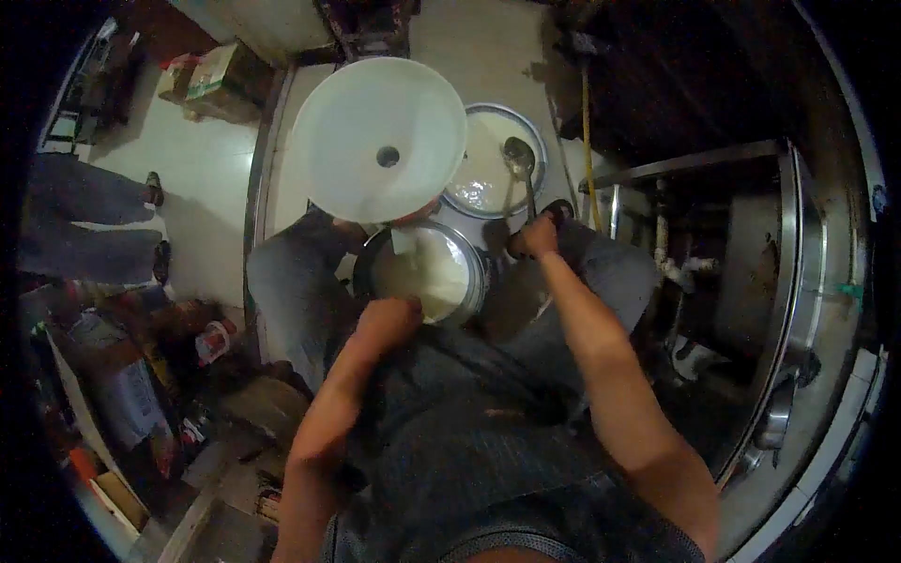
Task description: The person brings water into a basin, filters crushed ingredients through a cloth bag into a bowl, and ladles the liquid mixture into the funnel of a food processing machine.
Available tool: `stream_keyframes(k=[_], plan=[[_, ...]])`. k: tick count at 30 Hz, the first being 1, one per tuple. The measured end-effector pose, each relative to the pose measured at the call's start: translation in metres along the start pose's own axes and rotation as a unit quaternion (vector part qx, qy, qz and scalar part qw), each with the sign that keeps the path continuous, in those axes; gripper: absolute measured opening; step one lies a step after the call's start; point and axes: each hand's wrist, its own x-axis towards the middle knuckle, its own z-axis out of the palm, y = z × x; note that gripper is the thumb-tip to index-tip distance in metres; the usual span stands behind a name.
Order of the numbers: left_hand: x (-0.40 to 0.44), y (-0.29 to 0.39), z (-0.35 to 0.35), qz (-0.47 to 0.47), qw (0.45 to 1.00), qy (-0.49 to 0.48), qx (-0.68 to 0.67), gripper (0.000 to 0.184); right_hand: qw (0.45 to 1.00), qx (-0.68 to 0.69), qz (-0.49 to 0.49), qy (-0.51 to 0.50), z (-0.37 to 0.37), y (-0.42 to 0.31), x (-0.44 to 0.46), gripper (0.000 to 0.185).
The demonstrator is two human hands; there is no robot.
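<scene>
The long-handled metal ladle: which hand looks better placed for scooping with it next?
Right, most likely. The right hand grips the ladle, whose bowl is over the round basin of whitish liquid; the left hand is at the round metal pot.

left fingers [411,309] indistinct, box print [214,73] illegible

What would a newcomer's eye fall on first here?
Probably the big round whitish dish with a dark central spot, ahead of the person. Next, the round grey-rimmed basin of white liquid to its right, with a metal ladle over it in the right hand. Nearer, the left hand is at a round metal pot.
</scene>
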Motion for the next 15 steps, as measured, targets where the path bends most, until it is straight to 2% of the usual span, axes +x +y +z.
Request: stream_keyframes(k=[1, 5, 6, 8, 9, 10, 11, 12, 13, 14, 15], plan=[[0.001, 0.001, 0.0, -0.001, 1.0, -0.003, 0.005, 0.025, 0.997, -0.064, -0.04, -0.023, 0.004, -0.002, 0.004, 0.034], [0.009, -0.003, 0.002, -0.013, 1.0, -0.003, 0.018, 0.025, 0.998, -0.055, -0.028, 0.021, 0.019, -0.013, -0.007, 0.034], [0.011, -0.003, 0.003, -0.008, 1.0, -0.002, 0.018, 0.025, 0.982, -0.164, -0.09, -0.007, 0.051, 0.01, 0.016, 0.027], [0.005, 0.007, -0.01, -0.02, 1.0, -0.002, 0.004, 0.024, 0.95, -0.268, -0.154, -0.033, 0.069, 0.015, 0.031, 0.021], [0.004, 0.009, -0.018, -0.031, 0.999, -0.005, -0.014, 0.024, 0.989, -0.014, -0.011, -0.149, 0.07, 0.003, 0.029, 0.022], [0.004, 0.009, -0.016, -0.032, 0.999, -0.002, -0.012, 0.024, 0.928, 0.241, 0.13, -0.251, 0.069, -0.006, 0.025, 0.024], [0.006, 0.007, -0.012, -0.031, 1.0, -0.002, -0.005, 0.024, 0.929, 0.243, 0.126, -0.25, 0.064, -0.011, 0.02, 0.024], [0.007, 0.006, -0.01, -0.029, 1.0, -0.002, 0.003, 0.023, 0.853, 0.396, 0.169, -0.294, 0.057, -0.015, 0.008, 0.018], [0.007, 0.005, -0.01, -0.028, 1.0, 0.001, 0.005, 0.023, 0.749, 0.536, 0.205, -0.329, 0.053, -0.015, -0.002, 0.017], [0.008, 0.005, -0.011, -0.028, 1.0, -0.001, 0.0, 0.024, 0.75, 0.539, 0.2, -0.328, 0.048, -0.02, -0.008, 0.017], [0.009, 0.005, -0.011, -0.027, 1.0, -0.002, -0.006, 0.024, 0.698, 0.585, 0.238, -0.338, 0.044, -0.022, -0.012, 0.02]])
